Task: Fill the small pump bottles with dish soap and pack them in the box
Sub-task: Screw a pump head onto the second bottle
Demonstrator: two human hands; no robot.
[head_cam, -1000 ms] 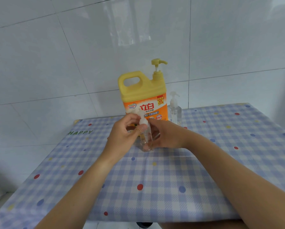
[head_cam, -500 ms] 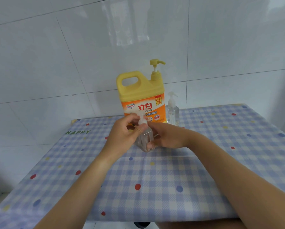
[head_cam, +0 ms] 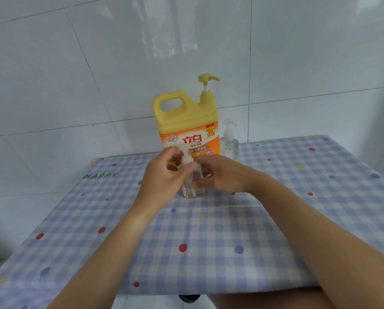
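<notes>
Both hands on one small clear pump bottle (head_cam: 192,185), standing mid-table on the checked cloth (head_cam: 209,241).
Left hand (head_cam: 164,177) pinches its white pump top, right hand (head_cam: 220,175) grips the body. Yellow dish soap jug (head_cam: 186,121) sits right behind, second pump bottle (head_cam: 229,141) beside it.

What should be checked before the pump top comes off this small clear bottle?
1. Small bottle upright on the table: ok.
2. Right hand steadying the bottle body: ok.
3. Left hand pinching the white pump collar: ok.
4. Dish soap jug close behind, upright, pump fitted: ok.
5. Second clear pump bottle standing clear, beside the jug: ok.
6. Packing box within reach: cannot tell, none in view.
</notes>
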